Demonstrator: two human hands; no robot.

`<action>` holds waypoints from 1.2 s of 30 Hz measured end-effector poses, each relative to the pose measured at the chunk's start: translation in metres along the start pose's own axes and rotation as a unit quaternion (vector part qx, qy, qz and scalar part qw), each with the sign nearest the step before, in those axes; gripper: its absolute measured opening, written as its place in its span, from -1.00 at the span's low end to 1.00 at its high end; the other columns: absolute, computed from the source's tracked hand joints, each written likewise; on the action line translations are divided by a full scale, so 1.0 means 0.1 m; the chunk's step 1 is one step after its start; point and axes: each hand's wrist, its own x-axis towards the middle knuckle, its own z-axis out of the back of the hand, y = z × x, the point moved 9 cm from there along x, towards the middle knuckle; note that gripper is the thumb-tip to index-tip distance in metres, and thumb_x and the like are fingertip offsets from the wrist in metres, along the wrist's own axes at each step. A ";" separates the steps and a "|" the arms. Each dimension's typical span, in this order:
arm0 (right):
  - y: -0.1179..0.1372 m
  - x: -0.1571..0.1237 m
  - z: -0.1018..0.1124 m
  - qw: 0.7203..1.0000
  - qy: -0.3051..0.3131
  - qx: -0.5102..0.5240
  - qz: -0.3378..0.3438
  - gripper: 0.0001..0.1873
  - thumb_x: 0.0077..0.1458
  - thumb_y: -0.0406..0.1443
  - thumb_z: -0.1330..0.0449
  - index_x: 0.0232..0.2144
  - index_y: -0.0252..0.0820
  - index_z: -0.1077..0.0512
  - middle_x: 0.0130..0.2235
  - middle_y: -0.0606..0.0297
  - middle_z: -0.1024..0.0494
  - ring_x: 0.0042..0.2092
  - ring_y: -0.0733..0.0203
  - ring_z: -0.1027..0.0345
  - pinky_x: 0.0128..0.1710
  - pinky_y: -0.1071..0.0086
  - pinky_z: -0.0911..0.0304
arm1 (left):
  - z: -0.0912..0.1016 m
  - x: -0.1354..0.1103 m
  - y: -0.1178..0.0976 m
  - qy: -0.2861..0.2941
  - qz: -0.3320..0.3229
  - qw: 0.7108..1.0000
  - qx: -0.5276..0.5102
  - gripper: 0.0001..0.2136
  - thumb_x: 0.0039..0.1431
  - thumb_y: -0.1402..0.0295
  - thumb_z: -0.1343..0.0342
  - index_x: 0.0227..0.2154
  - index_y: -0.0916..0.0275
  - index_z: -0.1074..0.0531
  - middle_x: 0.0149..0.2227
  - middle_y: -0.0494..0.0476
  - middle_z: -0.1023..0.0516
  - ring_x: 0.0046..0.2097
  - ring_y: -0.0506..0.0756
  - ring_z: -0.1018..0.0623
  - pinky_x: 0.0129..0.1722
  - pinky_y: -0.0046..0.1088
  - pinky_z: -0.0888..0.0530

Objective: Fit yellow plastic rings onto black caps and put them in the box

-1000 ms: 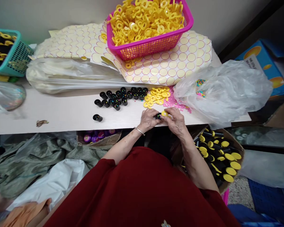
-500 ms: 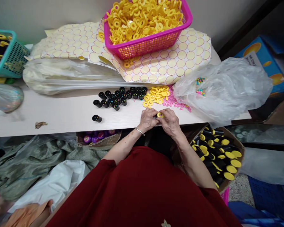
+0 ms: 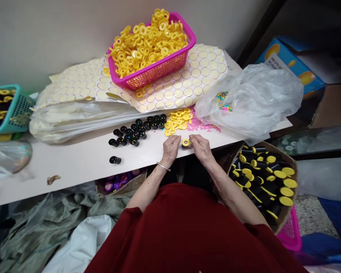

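A short black tube with a yellow ring cap (image 3: 185,143) stands upright on the table between my two hands, pink showing in the cap's hole. My left hand (image 3: 170,149) is to its left, apart from it, with fingers curled together near the loose yellow ring caps (image 3: 177,120). Whatever its fingertips hold, if anything, is hidden. My right hand (image 3: 200,148) is close on the tube's right side, fingers bent and pressed together; I cannot tell whether they touch it or pinch something small. Tiny pink beads (image 3: 200,124) are scattered just beyond.
Several open black tubes (image 3: 133,132) stand to the left, one (image 3: 115,160) apart. A pink basket (image 3: 156,76) of yellow caps sits behind on sticker sheets (image 3: 207,64). A plastic bag (image 3: 252,98) lies right. Below is a carton (image 3: 290,212) of capped tubes.
My hands have parted from around the capped tube, which now stands on the table between them. The whole view has shifted and tilted a little.
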 end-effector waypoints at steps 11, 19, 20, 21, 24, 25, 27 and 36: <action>-0.28 -0.09 -0.23 0.978 0.024 0.132 -0.161 -0.59 0.06 0.02 -0.07 -0.39 -0.20 -0.47 -0.29 0.22 -0.38 -0.52 0.32 -0.28 -0.61 0.35 -0.28 | -0.21 -0.09 -0.07 -0.023 0.009 0.997 0.075 -0.60 0.29 0.14 0.19 -0.56 0.22 -0.35 -0.49 0.05 -0.39 -0.37 -0.01 -0.40 -0.30 -0.48 -0.36; -0.29 -0.08 -0.26 0.967 -0.017 0.188 -0.171 -0.61 0.01 0.01 -0.12 -0.43 -0.23 -0.42 -0.25 0.21 -0.36 -0.51 0.35 -0.29 -0.66 0.44 -0.30 | -0.23 -0.04 -0.01 -0.018 0.024 0.999 0.018 -0.63 0.24 0.12 0.12 -0.55 0.24 -0.34 -0.51 0.04 -0.35 -0.38 -0.01 -0.37 -0.29 -0.48 -0.33; -0.32 -0.09 -0.28 0.961 -0.018 0.206 -0.182 -0.59 0.00 0.02 -0.12 -0.40 -0.23 -0.42 -0.22 0.21 -0.37 -0.53 0.38 -0.28 -0.66 0.44 -0.30 | -0.23 -0.04 0.02 -0.020 0.041 0.999 -0.005 -0.64 0.22 0.11 0.10 -0.53 0.25 -0.37 -0.49 0.04 -0.36 -0.37 -0.01 -0.37 -0.30 -0.49 -0.33; -0.34 -0.10 -0.30 0.956 -0.016 0.223 -0.191 -0.57 -0.02 0.03 -0.13 -0.37 -0.24 -0.42 -0.20 0.20 -0.37 -0.54 0.41 -0.28 -0.65 0.44 -0.31 | -0.22 -0.03 0.06 -0.021 0.058 0.998 -0.028 -0.64 0.20 0.10 0.07 -0.51 0.26 -0.39 -0.48 0.04 -0.38 -0.38 -0.02 -0.38 -0.32 -0.50 -0.32; -0.34 -0.10 -0.31 0.946 -0.006 0.260 -0.193 -0.53 -0.07 0.04 -0.17 -0.34 -0.26 -0.43 -0.21 0.22 -0.39 -0.56 0.44 -0.28 -0.62 0.45 -0.32 | -0.24 -0.02 0.14 -0.009 0.106 0.991 -0.077 -0.62 0.14 0.05 0.03 -0.50 0.30 -0.43 -0.47 0.04 -0.39 -0.43 -0.04 -0.35 -0.41 -0.51 -0.29; -0.32 -0.10 -0.31 0.944 0.002 0.270 -0.191 -0.53 -0.10 0.03 -0.20 -0.34 -0.26 -0.44 -0.24 0.23 -0.40 -0.56 0.44 -0.28 -0.61 0.46 -0.32 | -0.24 -0.01 0.15 -0.003 0.116 0.990 -0.083 -0.61 0.12 0.04 0.02 -0.51 0.30 -0.44 -0.48 0.04 -0.39 -0.45 -0.04 -0.34 -0.44 -0.51 -0.28; -0.30 -0.11 -0.29 0.937 0.024 0.290 -0.194 -0.54 -0.19 -0.01 -0.29 -0.35 -0.27 -0.44 -0.32 0.26 -0.43 -0.55 0.43 -0.29 -0.58 0.47 -0.33 | -0.23 0.01 0.14 0.010 0.128 0.988 -0.082 -0.60 0.09 0.02 -0.01 -0.53 0.31 -0.45 -0.51 0.03 -0.40 -0.47 -0.04 -0.34 -0.45 -0.51 -0.27; -0.27 -0.09 -0.28 0.907 0.084 0.319 -0.262 -0.65 -0.38 -0.30 -0.40 -0.45 -0.30 -0.44 -0.57 0.37 -0.44 -0.58 0.40 -0.30 -0.59 0.50 -0.33 | -0.27 0.18 0.12 0.098 0.164 0.980 -0.047 -0.60 -0.06 0.02 -0.12 -0.66 0.32 -0.44 -0.68 -0.02 -0.32 -0.54 -0.05 -0.29 -0.51 -0.52 -0.19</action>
